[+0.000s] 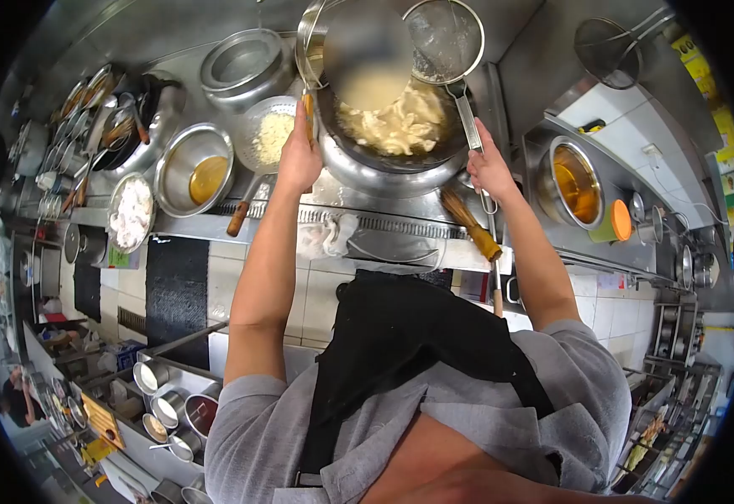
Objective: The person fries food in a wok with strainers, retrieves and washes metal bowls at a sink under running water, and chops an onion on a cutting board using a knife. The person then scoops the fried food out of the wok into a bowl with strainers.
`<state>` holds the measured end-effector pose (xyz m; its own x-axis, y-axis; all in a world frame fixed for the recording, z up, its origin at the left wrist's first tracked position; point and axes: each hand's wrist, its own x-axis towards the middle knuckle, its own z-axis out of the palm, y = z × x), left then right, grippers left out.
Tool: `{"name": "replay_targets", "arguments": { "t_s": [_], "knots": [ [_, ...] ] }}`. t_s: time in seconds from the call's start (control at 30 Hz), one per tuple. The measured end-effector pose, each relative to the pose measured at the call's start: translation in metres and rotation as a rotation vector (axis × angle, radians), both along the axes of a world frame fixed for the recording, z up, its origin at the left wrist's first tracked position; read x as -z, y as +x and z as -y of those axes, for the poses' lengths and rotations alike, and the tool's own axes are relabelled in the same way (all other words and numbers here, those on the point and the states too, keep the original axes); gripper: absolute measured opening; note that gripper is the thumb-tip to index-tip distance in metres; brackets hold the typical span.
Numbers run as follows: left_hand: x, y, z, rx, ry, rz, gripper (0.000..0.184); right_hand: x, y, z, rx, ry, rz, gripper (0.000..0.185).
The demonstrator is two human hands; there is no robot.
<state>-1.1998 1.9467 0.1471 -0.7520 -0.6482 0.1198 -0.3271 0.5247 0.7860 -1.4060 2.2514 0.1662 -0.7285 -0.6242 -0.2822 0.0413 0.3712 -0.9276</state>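
My left hand (299, 161) is closed around the wooden handle of a round metal strainer (303, 52), held upright at the wok's left side. Much of that strainer is hidden by a blurred patch. My right hand (491, 165) grips the metal handle of a fine mesh skimmer (446, 40), its round mesh raised at the wok's far right. Between my hands sits a dark wok (333, 126) on the range. Pale, irregular pieces of food (402, 124) lie bunched in liquid inside it. A perforated ladle (253, 168) with chopped pale bits rests beside my left hand.
A steel bowl of amber liquid (163, 181) and a bowl of white food (115, 220) stand left. A wok brush (470, 225) lies near my right forearm. On the right are a pot of amber liquid (543, 181) and an orange-lidded container (620, 221).
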Motion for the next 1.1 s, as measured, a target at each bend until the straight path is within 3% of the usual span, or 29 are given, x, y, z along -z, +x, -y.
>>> {"name": "replay_targets", "arguments": {
  "t_s": [0.03,0.1,0.17,0.23,0.3,0.37,0.57,0.63,0.67,0.7,0.77,0.8,0.87,0.9,0.93,1.0,1.1],
  "knots": [
    [0.001,0.008,0.008,-0.007,-0.087,-0.025,0.082,0.01,0.009,0.01,-0.016,-0.005,0.012,0.07],
    [-0.002,0.026,0.018,-0.046,-0.129,-0.054,0.082,0.031,0.033,0.034,-0.062,-0.02,-0.218,0.069],
    [-0.011,0.05,0.025,-0.144,-0.169,-0.034,0.081,0.014,0.075,0.064,-0.102,0.182,-0.22,0.072],
    [-0.01,0.082,0.031,-0.197,-0.182,-0.071,0.078,0.065,0.087,0.09,-0.217,0.074,-0.445,0.073],
    [-0.02,0.11,0.028,-0.291,-0.085,-0.027,0.079,0.077,0.116,0.118,-0.271,0.142,-0.614,0.076],
    [0.004,0.129,0.041,-0.349,-0.081,-0.068,0.079,0.07,0.14,0.141,-0.429,0.336,-0.547,0.086],
    [0.019,0.161,0.029,-0.453,-0.032,-0.244,0.078,0.139,0.144,0.176,-0.536,0.479,-0.694,0.096],
    [0.023,0.172,0.024,-0.401,0.473,-0.184,0.078,0.119,0.155,0.169,-0.492,0.435,-0.63,0.096],
    [0.051,0.175,0.029,-0.33,0.548,-0.351,0.08,0.111,0.16,0.164,-0.44,0.372,-0.604,0.095],
    [0.069,0.176,0.03,-0.33,0.551,-0.353,0.08,0.103,0.163,0.159,-0.441,0.375,-0.606,0.095],
    [0.094,0.172,0.029,-0.224,0.86,-0.432,0.078,0.091,0.165,0.15,-0.402,-0.065,-0.426,0.091],
    [0.106,0.167,0.028,-0.158,0.96,-0.467,0.075,0.089,0.164,0.15,-0.385,-0.058,-0.428,0.091],
    [0.143,0.154,0.027,-0.117,1.027,-0.443,0.073,0.088,0.162,0.157,-0.392,-0.037,0.089,0.084],
    [0.165,0.139,0.027,-0.074,1.086,-0.417,0.071,0.138,0.158,0.168,-0.414,-0.142,0.169,0.078],
    [0.188,0.137,0.029,-0.107,1.091,-0.363,0.065,0.109,0.165,0.174,-0.403,0.002,0.295,0.074],
    [0.184,0.138,0.026,-0.128,1.096,-0.313,0.063,0.162,0.166,0.19,-0.329,-0.061,0.558,0.073],
    [0.178,0.148,0.03,-0.173,1.146,-0.229,0.057,0.16,0.201,0.194,-0.348,0.031,0.487,0.073]
  ]
}}
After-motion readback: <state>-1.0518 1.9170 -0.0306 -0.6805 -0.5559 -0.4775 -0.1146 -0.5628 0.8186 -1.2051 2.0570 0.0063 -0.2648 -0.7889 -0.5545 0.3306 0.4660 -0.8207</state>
